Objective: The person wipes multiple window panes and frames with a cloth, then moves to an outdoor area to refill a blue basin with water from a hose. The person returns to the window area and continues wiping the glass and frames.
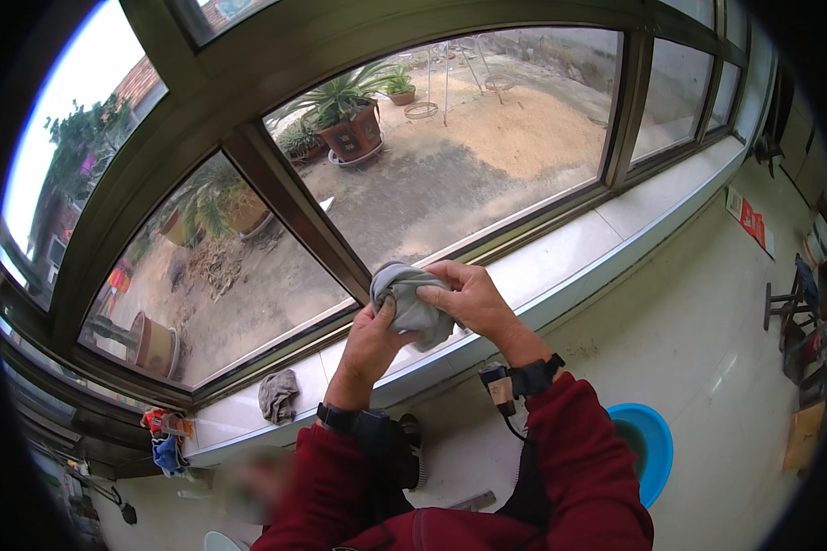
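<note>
A bunched, twisted grey cloth (413, 303) is held up in front of the window frame, above the tiled windowsill. My left hand (372, 344) grips its lower left side, with the thumb pressed on the cloth. On its upper right side, my right hand (472, 299) pinches the cloth between thumb and fingers. A second crumpled grey-brown cloth (278, 397) lies on the windowsill (565, 251), to the left of my left hand. Behind the cloth stand the metal-framed sliding window panes (455, 158).
A blue plastic basin (655, 448) holding dark water stands on the floor at my right. The rim of a pale container (220, 541) shows at the bottom left. Red and blue items (167, 441) are at the sill's left end. A folding stool (796, 296) stands far right.
</note>
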The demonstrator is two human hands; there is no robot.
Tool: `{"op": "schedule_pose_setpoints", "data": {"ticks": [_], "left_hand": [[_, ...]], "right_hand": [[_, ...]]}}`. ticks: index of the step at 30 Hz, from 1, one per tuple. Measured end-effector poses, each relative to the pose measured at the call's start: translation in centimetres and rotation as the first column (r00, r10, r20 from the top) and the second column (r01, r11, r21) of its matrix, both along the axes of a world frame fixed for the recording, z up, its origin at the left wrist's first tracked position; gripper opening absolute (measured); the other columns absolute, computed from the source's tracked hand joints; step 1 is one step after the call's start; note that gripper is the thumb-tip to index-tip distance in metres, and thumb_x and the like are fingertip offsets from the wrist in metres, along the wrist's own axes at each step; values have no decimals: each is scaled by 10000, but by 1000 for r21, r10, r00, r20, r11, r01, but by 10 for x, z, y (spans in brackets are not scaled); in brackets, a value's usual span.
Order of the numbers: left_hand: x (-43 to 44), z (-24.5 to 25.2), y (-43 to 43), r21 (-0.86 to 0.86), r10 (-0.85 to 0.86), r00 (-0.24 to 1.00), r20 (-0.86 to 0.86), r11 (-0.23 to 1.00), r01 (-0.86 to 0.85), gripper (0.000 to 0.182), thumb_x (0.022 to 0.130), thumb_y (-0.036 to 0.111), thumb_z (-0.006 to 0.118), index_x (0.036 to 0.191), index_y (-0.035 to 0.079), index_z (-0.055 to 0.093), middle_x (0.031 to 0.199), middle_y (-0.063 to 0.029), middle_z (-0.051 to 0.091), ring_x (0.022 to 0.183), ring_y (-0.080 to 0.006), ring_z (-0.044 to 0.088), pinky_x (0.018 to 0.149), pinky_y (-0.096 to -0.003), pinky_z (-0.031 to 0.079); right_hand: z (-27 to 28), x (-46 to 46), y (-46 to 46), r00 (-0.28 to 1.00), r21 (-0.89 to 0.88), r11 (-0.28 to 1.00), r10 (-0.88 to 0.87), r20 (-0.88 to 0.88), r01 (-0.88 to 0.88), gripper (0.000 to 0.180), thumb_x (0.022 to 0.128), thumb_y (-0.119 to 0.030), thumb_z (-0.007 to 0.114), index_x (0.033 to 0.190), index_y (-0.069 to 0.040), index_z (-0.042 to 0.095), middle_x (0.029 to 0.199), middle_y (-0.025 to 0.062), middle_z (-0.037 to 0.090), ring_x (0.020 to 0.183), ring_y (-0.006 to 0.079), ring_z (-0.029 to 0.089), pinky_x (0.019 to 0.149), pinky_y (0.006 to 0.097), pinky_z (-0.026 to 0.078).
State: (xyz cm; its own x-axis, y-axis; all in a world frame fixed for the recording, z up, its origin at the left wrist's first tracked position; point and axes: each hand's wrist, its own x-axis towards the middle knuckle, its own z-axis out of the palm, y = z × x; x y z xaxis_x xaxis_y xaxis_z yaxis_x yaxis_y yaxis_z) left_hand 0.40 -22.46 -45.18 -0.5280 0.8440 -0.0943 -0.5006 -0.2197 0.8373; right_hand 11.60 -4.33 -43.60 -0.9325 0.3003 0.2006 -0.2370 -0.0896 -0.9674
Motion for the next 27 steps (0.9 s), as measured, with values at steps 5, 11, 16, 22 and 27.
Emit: {"op": "schedule_pose_setpoints", "data": {"ticks": [5, 11, 16, 22, 27], "left_hand": [[-9, -16, 15, 8, 221, 975, -10, 975, -221, 354, 1028, 225, 587, 1322, 31, 547, 1242, -89, 637, 1091, -234, 647, 875, -431, 570], [-7, -23, 29, -139, 223, 962, -160, 959, -245, 302, 994, 217, 653, 1229, 29, 625, 1119, -72, 681, 981, -160, 667, 784, -302, 577], [-37, 18, 9, 274, 632, 165, -757, 536, -798, 233, 981, 134, 650, 1185, 25, 640, 1093, -58, 636, 890, -118, 622, 699, -228, 505], [-70, 42, 22, 408, 458, -218, -862, 372, -834, 594, 875, 113, 753, 1411, 78, 498, 1285, -108, 541, 1134, -225, 561, 839, -344, 482], [-78, 40, 27, 453, 531, -234, -814, 331, -828, 522, 858, 53, 749, 1346, 74, 566, 1273, -108, 549, 1114, -226, 571, 821, -333, 481]], "right_hand": [[-9, -7, -8, 998, 160, 986, -48, -35, 53, 671, 867, -122, 744, 1469, -65, 455, 1412, 171, 492, 1157, 275, 616, 1008, 346, 496], [-37, -21, -12, 970, 223, 944, -230, -76, 241, 496, 822, -76, 774, 1292, -34, 622, 1178, 111, 675, 1079, 190, 633, 936, 302, 518], [-24, -48, 100, 711, -197, 732, -681, -174, 652, 395, 892, -14, 717, 1276, 15, 631, 1115, 62, 688, 977, 123, 630, 844, 273, 542], [100, -90, 265, -8, -30, 4, -920, -392, 1000, 473, 902, -262, 622, 1265, 42, 610, 1194, 262, 655, 1081, 355, 660, 934, 446, 520], [134, -151, 248, -252, 235, -431, -803, -539, 871, 421, 916, -212, 522, 1249, 34, 600, 1269, 301, 567, 1110, 476, 579, 920, 547, 487]]}}
